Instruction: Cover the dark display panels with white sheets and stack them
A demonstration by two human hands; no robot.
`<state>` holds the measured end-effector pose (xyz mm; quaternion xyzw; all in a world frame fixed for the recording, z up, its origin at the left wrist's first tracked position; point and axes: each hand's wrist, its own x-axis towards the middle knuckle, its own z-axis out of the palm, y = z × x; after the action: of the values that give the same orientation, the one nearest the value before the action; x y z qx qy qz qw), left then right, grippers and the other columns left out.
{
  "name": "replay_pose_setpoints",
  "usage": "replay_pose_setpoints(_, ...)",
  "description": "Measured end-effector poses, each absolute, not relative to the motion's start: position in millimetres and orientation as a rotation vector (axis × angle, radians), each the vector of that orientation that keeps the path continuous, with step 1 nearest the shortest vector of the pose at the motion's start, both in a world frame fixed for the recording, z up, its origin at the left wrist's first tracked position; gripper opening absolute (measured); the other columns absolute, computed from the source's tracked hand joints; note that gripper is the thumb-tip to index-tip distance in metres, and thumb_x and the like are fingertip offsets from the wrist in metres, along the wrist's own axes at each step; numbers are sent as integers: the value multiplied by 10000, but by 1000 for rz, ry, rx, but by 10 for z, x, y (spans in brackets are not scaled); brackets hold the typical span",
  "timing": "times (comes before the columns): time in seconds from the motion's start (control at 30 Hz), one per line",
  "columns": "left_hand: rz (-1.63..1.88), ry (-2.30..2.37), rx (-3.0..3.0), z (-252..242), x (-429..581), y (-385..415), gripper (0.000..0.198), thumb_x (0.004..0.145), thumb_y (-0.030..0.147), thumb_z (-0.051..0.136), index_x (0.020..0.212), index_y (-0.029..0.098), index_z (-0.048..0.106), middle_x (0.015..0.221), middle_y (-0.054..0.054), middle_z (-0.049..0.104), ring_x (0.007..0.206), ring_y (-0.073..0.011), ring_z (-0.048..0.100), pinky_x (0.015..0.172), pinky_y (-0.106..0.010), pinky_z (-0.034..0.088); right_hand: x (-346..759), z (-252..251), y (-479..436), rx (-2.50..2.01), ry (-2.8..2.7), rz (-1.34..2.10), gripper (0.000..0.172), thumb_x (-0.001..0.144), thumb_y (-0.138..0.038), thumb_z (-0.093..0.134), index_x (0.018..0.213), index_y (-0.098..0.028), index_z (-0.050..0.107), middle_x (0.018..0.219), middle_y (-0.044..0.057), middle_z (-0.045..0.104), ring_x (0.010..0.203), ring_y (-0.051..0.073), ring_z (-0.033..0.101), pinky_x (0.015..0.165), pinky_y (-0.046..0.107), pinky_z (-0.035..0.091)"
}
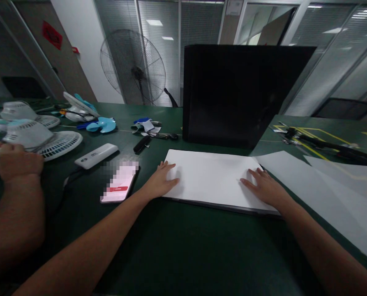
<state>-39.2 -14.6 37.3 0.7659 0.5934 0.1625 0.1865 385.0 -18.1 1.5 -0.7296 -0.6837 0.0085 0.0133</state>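
Note:
A white sheet of paper (211,174) lies flat in front of me, on top of a thin dark base whose front edge shows below it. My left hand (161,181) rests at the sheet's left edge, thumb and fingers spread. At the right end, my right hand (265,187) lies on the paper with its fingers apart. Neither hand grips anything. Behind the sheet rises a large black panel (232,94), tilted back; whether it joins the dark base I cannot tell. More white sheets (319,185) lie to the right of my right hand.
On the green table (201,250), a lit phone (121,183) and a white power bank (97,156) lie left of my left hand. Further left are white fan parts (63,144) and another person's hand (18,162). A black strap-like object (337,146) lies at the right.

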Motion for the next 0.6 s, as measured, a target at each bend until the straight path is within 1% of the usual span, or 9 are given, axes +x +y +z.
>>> replay_pose_setpoints(0.07,498,1615,2130,377,-404,-146,715,916,481,608,1530,167,419,1650,-164,269,1548,-301,179,1236,-501,254,3852,15,-167,-2270,-2145,30,906,937,-781,214,1560,-151,401,1625,204,313,1494,376,298,1184,559,291)
replay_pose_setpoints(0.17,579,1535,2086,380,-409,-152,664,933,469,578,1528,218,424,1645,-127,304,1540,-276,229,1219,-488,296,3854,27,-159,-2321,-2116,27,918,922,-807,188,1570,-187,386,1644,187,280,1495,410,275,1144,638,308)
replay_pose_setpoints(0.23,612,1497,2084,370,-397,-162,651,940,462,567,1526,215,428,1644,-124,317,1535,-263,256,1218,-466,304,3861,36,-164,-2351,-2091,29,929,909,-826,189,1581,-208,364,1651,185,263,1499,423,257,1122,674,310)
replay_pose_setpoints(0.33,601,1461,2170,318,-367,-177,643,940,476,559,1506,187,460,1639,-135,339,1532,-260,282,1222,-451,300,3891,49,-176,-2350,-2085,41,915,910,-818,215,1583,-215,359,1654,178,261,1510,409,239,1131,666,306)
replay_pose_setpoints(0.4,537,1450,2301,269,-355,-181,608,944,473,550,1470,172,508,1626,-144,370,1534,-274,281,1236,-475,269,3944,74,-168,-2319,-2094,60,877,920,-792,270,1562,-209,403,1639,169,304,1495,390,288,1147,620,323)
replay_pose_setpoints(0.5,424,1439,2478,227,-354,-187,570,960,461,529,1450,170,539,1625,-150,372,1543,-296,254,1251,-517,215,4124,171,-126,-2279,-2084,75,772,949,-693,354,1503,-173,490,1573,165,425,1420,347,430,1152,504,372)
replay_pose_setpoints(0.57,394,1470,2522,250,-354,-207,572,975,482,504,1457,177,539,1635,-150,351,1547,-312,237,1251,-534,207,4315,273,-98,-2307,-2028,1,723,965,-625,375,1491,-144,498,1538,182,465,1366,352,488,1114,481,410)
replay_pose_setpoints(0.6,390,1493,2532,278,-350,-226,582,979,506,494,1460,181,539,1641,-148,340,1550,-323,223,1250,-544,204,4420,328,-94,-2335,-1987,-61,716,966,-602,389,1488,-125,496,1515,207,481,1333,372,512,1076,493,435)
